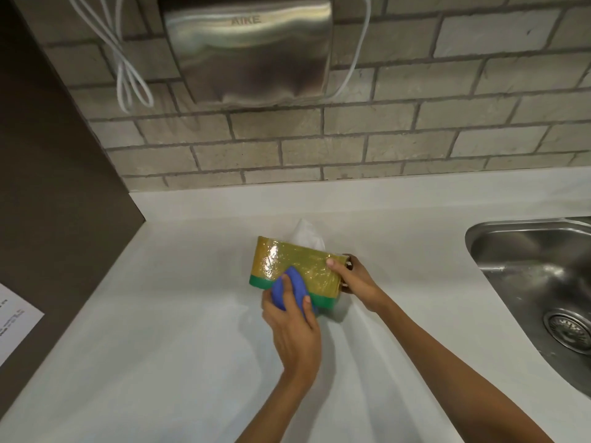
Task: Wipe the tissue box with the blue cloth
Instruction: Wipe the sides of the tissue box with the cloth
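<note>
Left hand (292, 327): gripping the bunched blue cloth (289, 290), pressing it against the tissue box (295, 268).
Right hand (355, 279): clasping the box's right end above the tabletop (160, 314).

Even, soft light is falling from above, keeping the white counter (160, 314) bright. Faint shadows are lying just beside the box (294, 270) and arms. Glare is streaking the steel dryer (249, 49), the sink (527, 266) and the box's plastic wrap. Wide-angle distortion is bending the wall (415, 139) lines near the edges; detail is looking slightly soft throughout.
</note>
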`<state>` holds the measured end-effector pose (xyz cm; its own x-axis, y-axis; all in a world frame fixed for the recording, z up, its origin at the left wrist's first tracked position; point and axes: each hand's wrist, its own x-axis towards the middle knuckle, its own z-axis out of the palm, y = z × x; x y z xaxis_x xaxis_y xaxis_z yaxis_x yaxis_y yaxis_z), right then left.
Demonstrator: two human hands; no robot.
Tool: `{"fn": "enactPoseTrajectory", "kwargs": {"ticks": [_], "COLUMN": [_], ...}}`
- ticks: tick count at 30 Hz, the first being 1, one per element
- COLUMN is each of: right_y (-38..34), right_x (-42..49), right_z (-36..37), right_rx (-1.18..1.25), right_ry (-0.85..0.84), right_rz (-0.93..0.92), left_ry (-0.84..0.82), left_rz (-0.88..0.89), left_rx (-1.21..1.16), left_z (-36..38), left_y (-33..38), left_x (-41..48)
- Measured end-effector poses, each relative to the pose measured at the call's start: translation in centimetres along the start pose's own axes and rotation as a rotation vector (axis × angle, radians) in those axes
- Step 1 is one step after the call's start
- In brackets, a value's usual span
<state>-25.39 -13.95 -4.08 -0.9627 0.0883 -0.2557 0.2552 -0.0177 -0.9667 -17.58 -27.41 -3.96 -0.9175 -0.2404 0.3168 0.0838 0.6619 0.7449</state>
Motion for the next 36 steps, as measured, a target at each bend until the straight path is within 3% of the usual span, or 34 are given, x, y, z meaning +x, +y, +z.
{"fn": "enactPoseTrajectory", "kwargs": {"ticks": [8,11,15,20,29,32,36], "right_y": [-0.4,-0.6,-0.7,-0.7,-0.9,-0.8,-1.1], "right_x": [0.6,0.9,1.1,1.2,1.1,0.8,-0.3], "right_z": [-1.4,-1.7,-1.7,-1.3,-1.7,-1.8,-2.5], "right_rx": [-0.043,-0.031,-0.023,-0.032,-0.058,-0.055,-0.145], "right_ry": [-0.048,-0.090,-0.122,-0.117,-0.132,-0.140,-0.163], "right_rz": [0.093,0.100,0.112,0.109,0.102,0.091,0.041], "left_ry": [-0.249,-0.140,0.035,-0.049,-0.101,-0.023,0.112], "left_rz": [0.461,0.493,0.374,0.451,0.906,0.769,0.073], "left_rx": [0.111,0.076,0.150,0.388,0.359,0.185,-0.342], "left_z": [-1.5,-3.3,-3.7,-0.8,-1.3,-3.3,-6.2], "left_y": [-0.8,-1.0,0.1,1.6,-3.2,-4.6,-4.4], "left_x": [-1.5,0.4,4.5,4.1,2.2,2.6,3.5]}}
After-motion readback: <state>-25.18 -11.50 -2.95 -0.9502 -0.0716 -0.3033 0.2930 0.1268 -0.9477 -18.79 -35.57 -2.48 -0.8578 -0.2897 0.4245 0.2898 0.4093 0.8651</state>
